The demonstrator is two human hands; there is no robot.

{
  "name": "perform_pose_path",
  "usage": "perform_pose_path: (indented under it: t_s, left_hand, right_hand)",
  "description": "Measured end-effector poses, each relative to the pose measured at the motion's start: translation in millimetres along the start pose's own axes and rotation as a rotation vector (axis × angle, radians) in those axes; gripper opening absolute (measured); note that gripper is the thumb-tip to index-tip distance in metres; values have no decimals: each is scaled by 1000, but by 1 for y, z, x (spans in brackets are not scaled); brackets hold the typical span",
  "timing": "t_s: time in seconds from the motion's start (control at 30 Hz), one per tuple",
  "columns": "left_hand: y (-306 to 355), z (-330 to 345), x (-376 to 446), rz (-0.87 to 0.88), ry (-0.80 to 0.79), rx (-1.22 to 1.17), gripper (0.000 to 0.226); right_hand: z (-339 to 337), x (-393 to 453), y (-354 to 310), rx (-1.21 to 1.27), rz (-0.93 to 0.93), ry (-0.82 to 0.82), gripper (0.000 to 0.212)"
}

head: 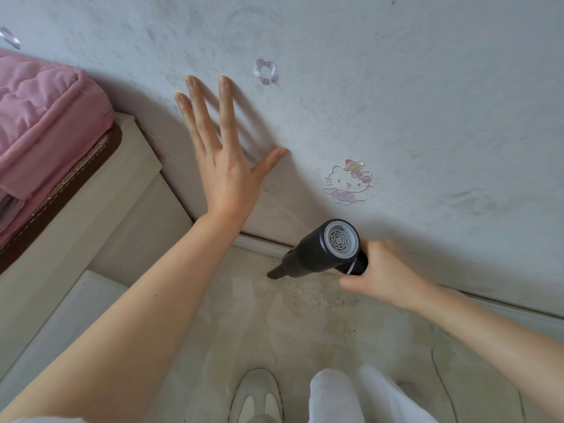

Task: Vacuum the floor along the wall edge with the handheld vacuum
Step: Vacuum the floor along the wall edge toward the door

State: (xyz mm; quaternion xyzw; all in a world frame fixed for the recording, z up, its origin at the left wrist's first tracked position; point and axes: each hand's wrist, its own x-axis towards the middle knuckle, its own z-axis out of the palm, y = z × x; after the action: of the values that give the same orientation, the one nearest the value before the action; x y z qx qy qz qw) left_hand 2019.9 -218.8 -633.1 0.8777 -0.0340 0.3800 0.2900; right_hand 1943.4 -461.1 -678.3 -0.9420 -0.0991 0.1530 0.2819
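head | left hand [227, 166] flat, fingers spread straight against the wall [396, 102] | right hand [381, 273] curled round handle of the black handheld vacuum [323, 251] | vacuum nozzle low at floor [244, 325] by baseboard [262, 244], dark grit [329, 296] just right of nozzle | pink bedding [45, 117] far left

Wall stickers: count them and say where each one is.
3. A flower sticker right of the left hand's fingertips, a cartoon cat sticker above the handheld vacuum, another flower at the far left edge.
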Motion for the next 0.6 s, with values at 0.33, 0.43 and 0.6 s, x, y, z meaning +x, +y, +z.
perform_pose_path:
  t_s: [0.33,0.43,0.6]
  left_hand:
    - [-2,7,1,40,56,55,105]
    - [1,10,2,55,72,66,107]
    - [7,16,3,52,111,71,96]
  right_hand:
    - [-1,7,2,-32,-16,16,23]
    - [-1,8,3,-32,-19,22,24]
    - [-2,12,2,-55,-27,15,24]
